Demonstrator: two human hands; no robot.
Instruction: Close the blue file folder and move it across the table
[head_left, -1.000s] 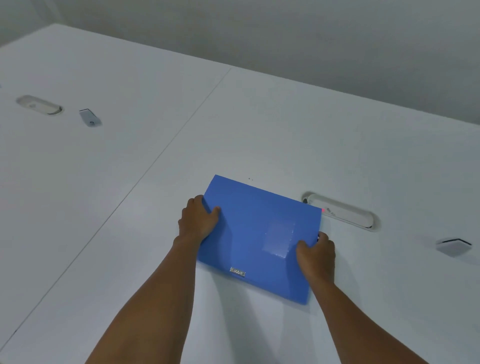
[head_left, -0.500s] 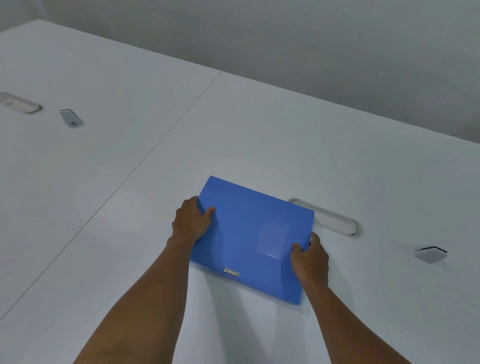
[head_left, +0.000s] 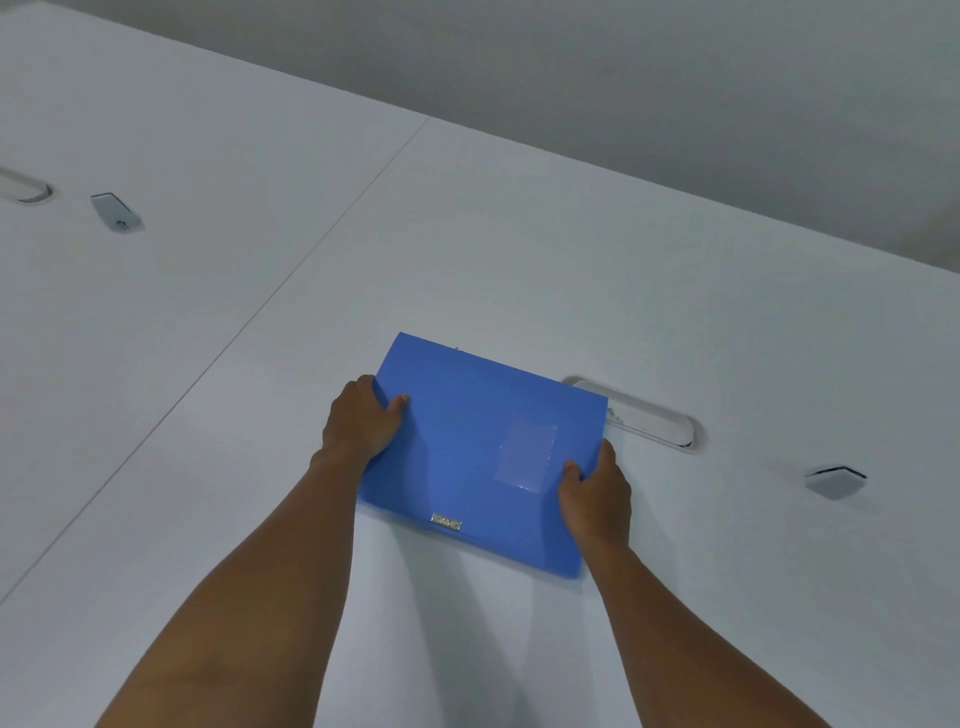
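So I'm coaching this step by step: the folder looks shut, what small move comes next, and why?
Probably slide the blue folder forward across the table. It lies closed and flat, the left hand and right hand grip its side edges, and bare tabletop lies ahead.

Office: joined white desks (head_left: 519, 270) with oval cable grommets (head_left: 644, 418), blue file folder (head_left: 467, 457), plain wall (head_left: 623, 78).

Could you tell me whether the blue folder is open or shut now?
Shut: the folder shows one flat cover, gripped at both sides.
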